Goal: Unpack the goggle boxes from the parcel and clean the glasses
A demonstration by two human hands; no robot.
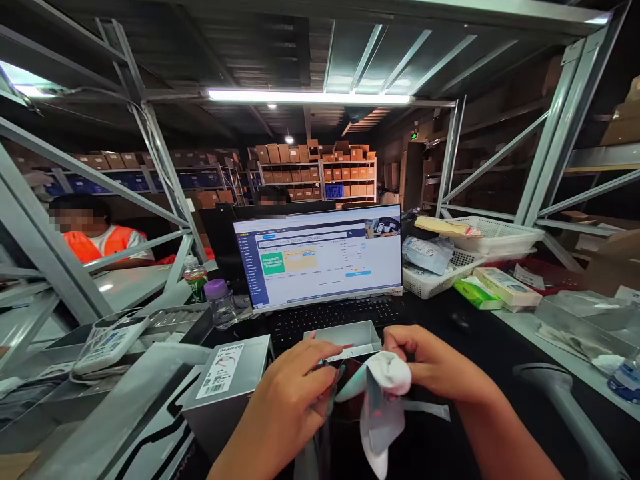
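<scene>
Left grip [295, 383]: ours, fingers curled at a thin, dark, see-through edge; mostly hidden, so we cannot tell how firmly it is held.
Right grip [420, 360]: ours, thumb and fingers closed on the upper right side of a white bundle [393, 373].
Person, far left: one co-worker [113, 243], orange vest, beyond the metal frame, well apart from us.
Labelled box: grey box [227, 373], marked "Wakening", just left of our left forearm.
Purple-capped bottle [220, 303]: upright, behind the grey box.
Monitor [320, 257]: lit, facing us; keyboard [330, 320] directly below it.
Open tray [345, 333]: pale grey, just beyond our left fingertips, before the keyboard.
White bundle, place: in front of us, between our two hands, to the right of the left one; the right hand is nearer, touching it.
White bundle, long axis: with the clear film [383, 417] around its lower part, it hangs from the right hand's pinch down toward our edge of the worktop [500, 340].
Pale strip [427, 408]: below the right hand, pointing rightward.
Grey handled device [555, 400]: right of our right forearm, apart from both hands.
White baskets [495, 233]: far right, beside the monitor, holding packets.
</scene>
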